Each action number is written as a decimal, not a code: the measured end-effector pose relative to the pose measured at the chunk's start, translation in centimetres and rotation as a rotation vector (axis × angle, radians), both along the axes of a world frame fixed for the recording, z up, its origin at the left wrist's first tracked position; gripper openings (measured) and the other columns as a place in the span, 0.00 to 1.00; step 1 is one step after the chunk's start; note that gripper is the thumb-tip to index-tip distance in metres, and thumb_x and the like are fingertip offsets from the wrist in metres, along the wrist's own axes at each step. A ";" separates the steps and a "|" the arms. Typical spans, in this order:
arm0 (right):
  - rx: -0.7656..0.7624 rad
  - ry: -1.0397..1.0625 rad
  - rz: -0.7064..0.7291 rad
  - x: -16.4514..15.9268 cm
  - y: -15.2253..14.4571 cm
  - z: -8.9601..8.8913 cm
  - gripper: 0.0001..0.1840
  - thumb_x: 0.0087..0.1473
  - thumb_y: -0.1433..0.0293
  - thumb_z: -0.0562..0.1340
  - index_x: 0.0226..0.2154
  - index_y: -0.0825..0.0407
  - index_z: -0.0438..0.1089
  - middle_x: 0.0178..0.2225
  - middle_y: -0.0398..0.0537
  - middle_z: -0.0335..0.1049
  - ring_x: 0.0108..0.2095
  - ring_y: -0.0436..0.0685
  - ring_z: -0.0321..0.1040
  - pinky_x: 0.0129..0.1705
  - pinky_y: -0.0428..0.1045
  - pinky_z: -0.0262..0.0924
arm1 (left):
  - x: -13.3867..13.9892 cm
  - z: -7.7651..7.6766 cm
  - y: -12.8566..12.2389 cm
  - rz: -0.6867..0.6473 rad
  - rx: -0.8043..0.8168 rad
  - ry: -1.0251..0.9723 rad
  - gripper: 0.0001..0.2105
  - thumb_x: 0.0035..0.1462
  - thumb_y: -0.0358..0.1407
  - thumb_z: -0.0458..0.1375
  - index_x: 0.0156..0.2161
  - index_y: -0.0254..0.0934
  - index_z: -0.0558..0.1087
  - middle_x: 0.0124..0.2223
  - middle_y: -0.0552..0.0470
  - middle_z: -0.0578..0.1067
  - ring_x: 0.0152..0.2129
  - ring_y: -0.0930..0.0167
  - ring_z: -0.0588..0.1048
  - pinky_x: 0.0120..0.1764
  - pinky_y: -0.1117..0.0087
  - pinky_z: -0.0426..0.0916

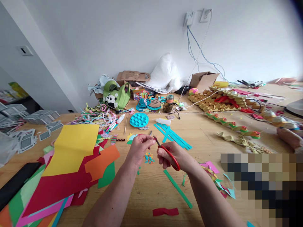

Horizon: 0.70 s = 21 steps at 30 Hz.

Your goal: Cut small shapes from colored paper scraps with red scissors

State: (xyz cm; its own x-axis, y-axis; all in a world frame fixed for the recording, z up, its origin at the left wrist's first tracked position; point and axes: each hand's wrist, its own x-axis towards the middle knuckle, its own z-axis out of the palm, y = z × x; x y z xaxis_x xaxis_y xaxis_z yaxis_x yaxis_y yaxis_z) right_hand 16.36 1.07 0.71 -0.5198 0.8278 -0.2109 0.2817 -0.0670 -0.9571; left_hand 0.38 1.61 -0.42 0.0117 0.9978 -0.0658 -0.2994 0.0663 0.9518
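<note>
My right hand (175,153) grips a pair of red-handled scissors (174,163), their dark blades tilted up and to the left. Close to the blade tips, my left hand (139,148) is closed in a pinch; whatever its fingertips hold is too small to make out. Below both hands lies a small pile of blue, orange and yellow paper bits (149,158). A green paper strip (178,188) rests under my right forearm's side, and a red paper strip (165,212) lies nearer to me. Beyond my right hand are several blue paper strips (174,137).
Coloured paper sheets (71,148) are stacked on the left. Toward the back are a blue scaled disc (139,119), a white bottle (163,121), a jar (168,104) and a green panda bag (115,96). Egg cartons (213,101) and another person's hand (290,138) are on the right.
</note>
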 end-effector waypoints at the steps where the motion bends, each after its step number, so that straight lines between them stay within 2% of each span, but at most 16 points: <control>1: 0.005 0.003 0.003 0.0 0.0 -0.1 0.28 0.44 0.46 0.63 0.22 0.56 0.64 0.22 0.48 0.70 0.18 0.50 0.67 0.18 0.43 0.57 | 0.0 0.0 0.0 -0.002 0.002 0.002 0.04 0.39 0.33 0.63 0.23 0.34 0.74 0.19 0.57 0.68 0.18 0.78 0.63 0.26 0.74 0.57; 7: 0.070 0.008 0.047 0.0 0.2 -0.4 0.27 0.46 0.47 0.62 0.25 0.57 0.66 0.24 0.50 0.71 0.22 0.52 0.69 0.22 0.45 0.60 | -0.1 -0.2 0.0 -0.006 0.016 0.009 0.04 0.40 0.33 0.63 0.23 0.34 0.75 0.20 0.57 0.69 0.19 0.79 0.63 0.26 0.74 0.58; 21: -0.026 -0.002 -0.021 -0.2 0.0 0.0 0.26 0.43 0.48 0.64 0.22 0.55 0.63 0.20 0.45 0.69 0.16 0.48 0.66 0.13 0.40 0.51 | -0.1 -0.1 0.1 0.003 0.011 0.010 0.04 0.40 0.33 0.63 0.24 0.34 0.74 0.20 0.57 0.68 0.19 0.78 0.63 0.26 0.74 0.57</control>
